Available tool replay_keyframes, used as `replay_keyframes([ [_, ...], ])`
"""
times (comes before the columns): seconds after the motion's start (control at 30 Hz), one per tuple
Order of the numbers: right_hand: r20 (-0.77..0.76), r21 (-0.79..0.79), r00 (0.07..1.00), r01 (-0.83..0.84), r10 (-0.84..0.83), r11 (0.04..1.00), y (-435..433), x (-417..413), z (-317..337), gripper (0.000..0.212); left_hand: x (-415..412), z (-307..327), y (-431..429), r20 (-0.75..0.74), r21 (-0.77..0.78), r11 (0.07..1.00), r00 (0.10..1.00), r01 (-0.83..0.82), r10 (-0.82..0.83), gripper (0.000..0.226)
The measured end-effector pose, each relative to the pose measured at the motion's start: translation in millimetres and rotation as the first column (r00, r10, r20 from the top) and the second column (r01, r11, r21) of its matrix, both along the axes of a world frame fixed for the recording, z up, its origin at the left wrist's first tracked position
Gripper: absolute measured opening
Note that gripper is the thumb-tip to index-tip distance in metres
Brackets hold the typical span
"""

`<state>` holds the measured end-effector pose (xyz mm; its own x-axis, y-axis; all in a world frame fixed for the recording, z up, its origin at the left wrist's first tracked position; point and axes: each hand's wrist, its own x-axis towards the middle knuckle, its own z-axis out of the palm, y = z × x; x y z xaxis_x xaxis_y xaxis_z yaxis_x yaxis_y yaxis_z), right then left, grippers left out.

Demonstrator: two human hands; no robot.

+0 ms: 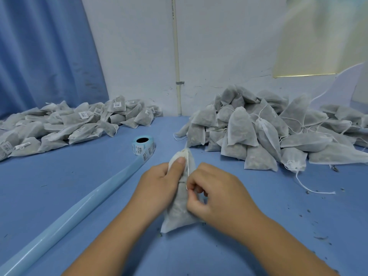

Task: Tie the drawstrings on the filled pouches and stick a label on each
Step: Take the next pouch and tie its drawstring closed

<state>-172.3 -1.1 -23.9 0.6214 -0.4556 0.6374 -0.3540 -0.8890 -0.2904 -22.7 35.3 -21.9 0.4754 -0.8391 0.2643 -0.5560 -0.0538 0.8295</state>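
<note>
One labelled heap (65,124), one unlabelled heap (268,132), blue table (59,186), white wall (219,46), left grip (159,182) holding pouch (177,212), right grip (211,190) pinching drawstring (187,172)

Left hand (159,186): shown from the back, fingers wrapped round the upper part of a pouch (179,214).
Left thumb (180,163): laid straight along the front of the pouch, tip pointed at its gathered neck.
Right hand (217,194): held just beside the left, fingers curled; a drawstring (187,172) is pinched between thumb and forefinger.
Left forearm (103,242): seen bare, angled in from the lower left.
Right forearm (278,246): seen bare, angled in from the lower right; a V is formed with the left.
</note>
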Motion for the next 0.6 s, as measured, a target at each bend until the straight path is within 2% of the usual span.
replay_keyframes([
  [0.1,-0.019,-0.037,1.000,0.023,-0.024,0.999,-3,-3,1,0.003,-1,2,3,-0.182,0.037,0.991,0.976,0.126,-0.117,0.050],
  [0.17,-0.039,-0.033,0.999,0.027,-0.028,0.999,-6,-5,2,0.002,-1,6,6,-0.373,0.072,0.948,0.890,0.309,-0.262,0.040],
  [0.27,-0.075,0.060,0.997,-0.005,0.009,0.998,-11,-8,1,0.007,2,10,8,-0.478,0.087,0.907,0.816,0.413,-0.325,0.032],
  [0.37,-0.028,0.175,0.997,-0.064,0.070,0.982,-13,-8,-1,0.016,7,9,8,-0.554,0.062,0.907,0.770,0.417,-0.316,0.039],
  [0.43,0.007,0.212,0.996,-0.092,0.093,0.973,-12,-6,-2,0.024,12,9,8,-0.545,0.048,0.923,0.784,0.381,-0.296,0.037],
  [0.53,0.054,0.254,0.992,-0.123,0.113,0.959,-9,-4,-7,0.034,29,15,8,-0.510,0.022,0.975,0.841,0.223,-0.180,0.021],
  [0.6,0.033,0.278,0.991,-0.131,0.126,0.952,-9,-1,-11,0.038,52,21,3,-0.603,-0.032,0.997,0.794,0.075,-0.079,0.005],
])
